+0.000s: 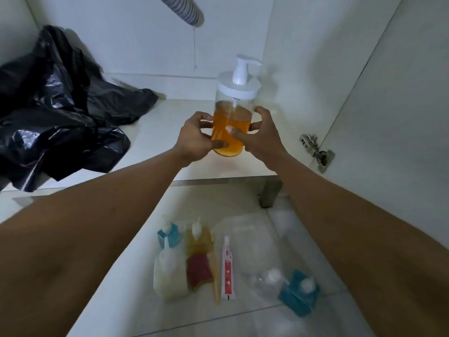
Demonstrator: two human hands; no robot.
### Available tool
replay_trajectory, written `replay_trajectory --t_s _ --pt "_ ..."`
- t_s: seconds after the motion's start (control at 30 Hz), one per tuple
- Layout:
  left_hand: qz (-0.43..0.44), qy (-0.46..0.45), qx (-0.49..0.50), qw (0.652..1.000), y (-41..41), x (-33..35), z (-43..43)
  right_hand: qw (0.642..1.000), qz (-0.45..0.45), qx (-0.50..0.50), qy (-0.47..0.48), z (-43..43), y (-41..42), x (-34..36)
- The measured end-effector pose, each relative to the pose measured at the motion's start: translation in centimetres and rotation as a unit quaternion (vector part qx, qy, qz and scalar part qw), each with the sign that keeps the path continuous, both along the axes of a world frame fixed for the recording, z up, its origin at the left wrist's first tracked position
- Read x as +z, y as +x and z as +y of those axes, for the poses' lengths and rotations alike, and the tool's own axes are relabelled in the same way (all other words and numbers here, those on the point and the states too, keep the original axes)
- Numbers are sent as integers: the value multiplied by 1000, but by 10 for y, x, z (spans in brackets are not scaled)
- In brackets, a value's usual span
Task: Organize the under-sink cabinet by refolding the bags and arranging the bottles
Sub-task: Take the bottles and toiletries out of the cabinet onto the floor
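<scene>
A clear pump bottle with orange liquid and a white pump top stands upright on the cabinet floor, right of centre. My left hand grips its left side, thumb across the front. On the other side my right hand holds it, fingers curled round and thumb on the front. Crumpled black plastic bags lie heaped on the left of the cabinet floor, apart from the bottle.
On the tiled floor in front lie a blue-capped bottle, a yellow-and-red pouch, a whitish bottle, a red-and-white tube, a clear bottle and a blue bottle. A drain hose hangs above; a door hinge is at right.
</scene>
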State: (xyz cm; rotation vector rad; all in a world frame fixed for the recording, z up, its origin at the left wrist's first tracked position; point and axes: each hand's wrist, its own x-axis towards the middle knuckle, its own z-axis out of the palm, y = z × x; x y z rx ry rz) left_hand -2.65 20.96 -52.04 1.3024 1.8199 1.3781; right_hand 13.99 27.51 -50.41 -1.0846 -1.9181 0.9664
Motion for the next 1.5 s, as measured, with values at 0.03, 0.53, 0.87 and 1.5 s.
replay_trajectory --t_s 0.03,0.53,0.87,1.5 --pt "6 -3 -14 1000 7 6 -10 1000 -4 5 -5 -11 12 5" --pt "112 -129 -106 980 60 -30 -115 974 -89 148 -144 -93 98 -46" --pt "172 -86 -37 981 66 -75 -98 988 -55 129 -72 -76 73 -110" --pt "180 -245 -36 952 40 -119 -71 971 -165 159 -70 -40 45 -164"
